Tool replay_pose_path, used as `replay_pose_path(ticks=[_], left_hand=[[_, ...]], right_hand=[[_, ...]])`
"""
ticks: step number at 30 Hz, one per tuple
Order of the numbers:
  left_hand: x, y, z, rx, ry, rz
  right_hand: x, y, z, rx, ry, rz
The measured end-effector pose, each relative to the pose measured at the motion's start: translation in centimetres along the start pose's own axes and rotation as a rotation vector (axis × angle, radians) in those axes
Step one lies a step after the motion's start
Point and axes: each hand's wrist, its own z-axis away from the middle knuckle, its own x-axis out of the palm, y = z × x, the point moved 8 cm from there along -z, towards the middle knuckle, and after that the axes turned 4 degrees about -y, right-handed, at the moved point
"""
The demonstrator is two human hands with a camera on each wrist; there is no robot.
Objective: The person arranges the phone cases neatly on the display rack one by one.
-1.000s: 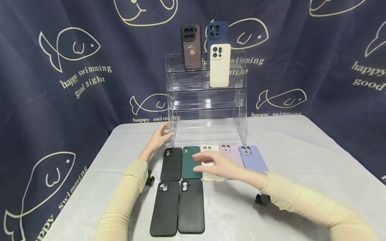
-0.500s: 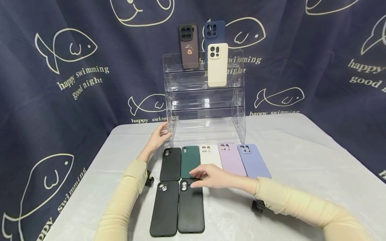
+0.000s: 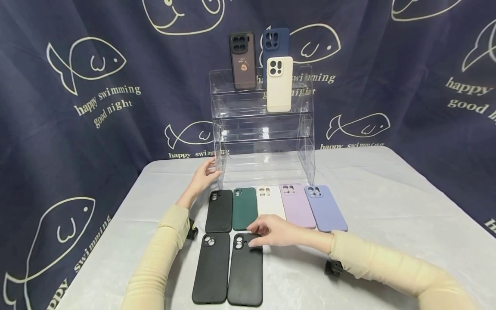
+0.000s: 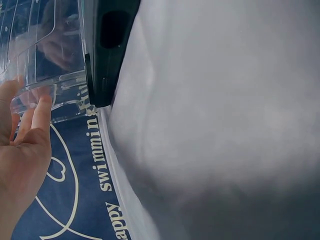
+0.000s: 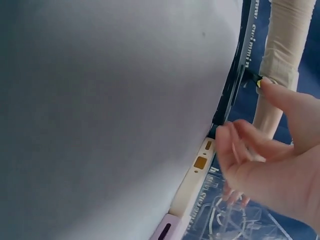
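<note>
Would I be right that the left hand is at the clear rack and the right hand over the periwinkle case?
Not quite: the head view shows the right hand at the top end of a black case; the left hand is at the clear rack.

We have open worktop point(image 3: 387, 206) right of the blue case point(image 3: 327, 209). Our right grip point(image 3: 276, 231) crowds the upper corner of the nearer-right black case point(image 3: 245, 275); beyond it, a flat row of cases point(image 3: 271, 205) bars any low path to the clear stand point(image 3: 267, 141). Our left grip point(image 3: 202, 177) takes the stand's left edge. Lower tiers are reachable below the cream case point(image 3: 279, 88).
</note>
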Motion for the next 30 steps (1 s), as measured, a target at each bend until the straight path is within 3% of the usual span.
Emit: replay_pose_path(ticks=[15, 20, 23, 30], left_hand=[[0.0, 0.3, -0.2, 0.017, 0.002, -0.003], [0.1, 2.4, 1.0, 0.009, -0.018, 0.015], [0.1, 3.3, 1.6, 0.0, -0.024, 0.011], [0.3, 3.3, 1.7, -0.001, -0.019, 0.007]], right_hand=[[0.1, -0.3, 1.5, 0.089, 0.028, 0.272], [0.3, -0.6, 1.6, 0.096, 0.04, 0.345], [0.3, -0.3, 1.5, 0.104, 0.047, 0.303], [-0.2, 0.6, 1.5, 0.124, 0.054, -0.03]])
